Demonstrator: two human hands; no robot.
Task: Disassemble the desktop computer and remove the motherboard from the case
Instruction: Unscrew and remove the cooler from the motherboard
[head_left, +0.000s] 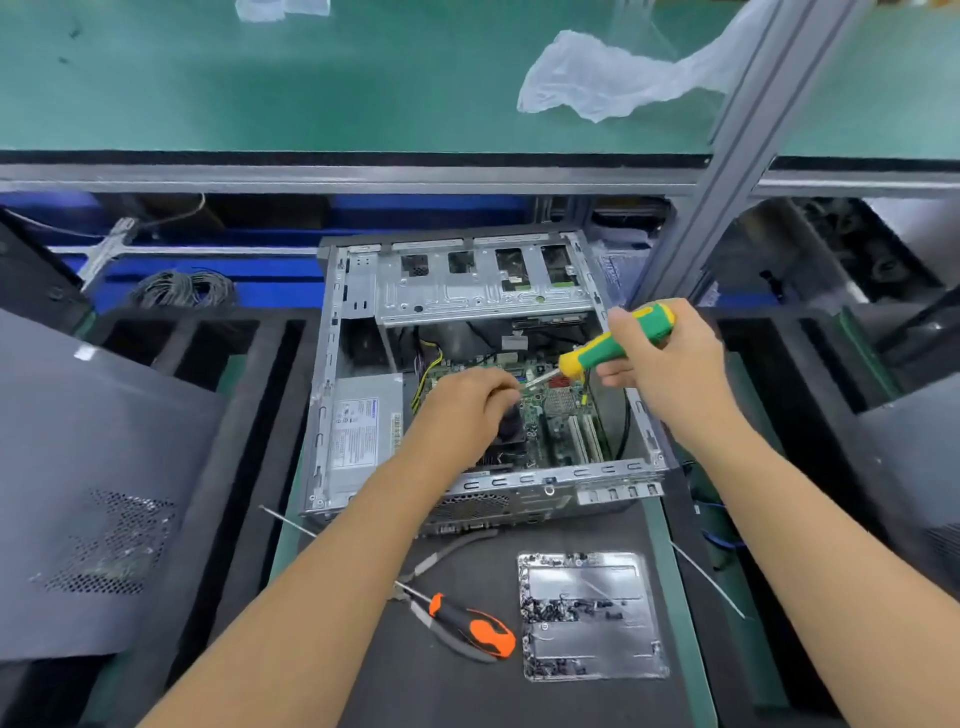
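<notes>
Left hand over motherboard

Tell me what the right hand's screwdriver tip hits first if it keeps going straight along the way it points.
Most likely the motherboard. The right hand aims the green and yellow screwdriver down and left into the case, its tip close by the left hand. Depth is unclear, so those fingers could come first.

Pliers beside screw tray
</notes>
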